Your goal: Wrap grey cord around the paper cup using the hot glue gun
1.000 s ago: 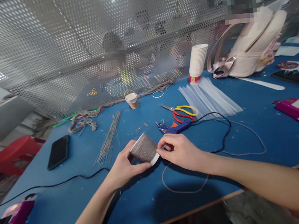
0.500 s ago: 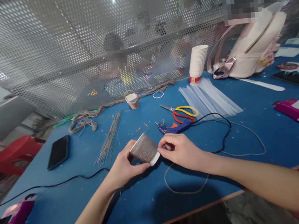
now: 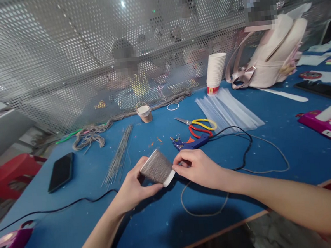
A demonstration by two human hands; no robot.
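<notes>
My left hand (image 3: 133, 187) grips a white paper cup (image 3: 170, 177) wrapped in grey-brown cord (image 3: 157, 167), tilted on its side above the blue table. Beside the cup's right edge, my right hand (image 3: 194, 166) is pinched closed on the cord. A loose length of that cord (image 3: 206, 215) loops below my right hand and reappears beyond my forearm. Just behind my right hand lies a blue glue gun (image 3: 195, 141) with an orange trigger. Scissors (image 3: 202, 125) with yellow and red handles rest behind the glue gun.
On the blue table (image 3: 152, 234) are thin wires (image 3: 118, 155), a phone (image 3: 61, 172), a small basket (image 3: 144, 113), stacked cups (image 3: 216, 72), clear strips (image 3: 230, 110), a pale bag (image 3: 270, 59) and purple power strips (image 3: 326, 124). A perforated metal screen (image 3: 74, 58) stands behind, with people beyond it.
The view has shifted slightly, moving most table items a little left in the picture. Both hands keep nearly the same pose around the wrapped cup.
</notes>
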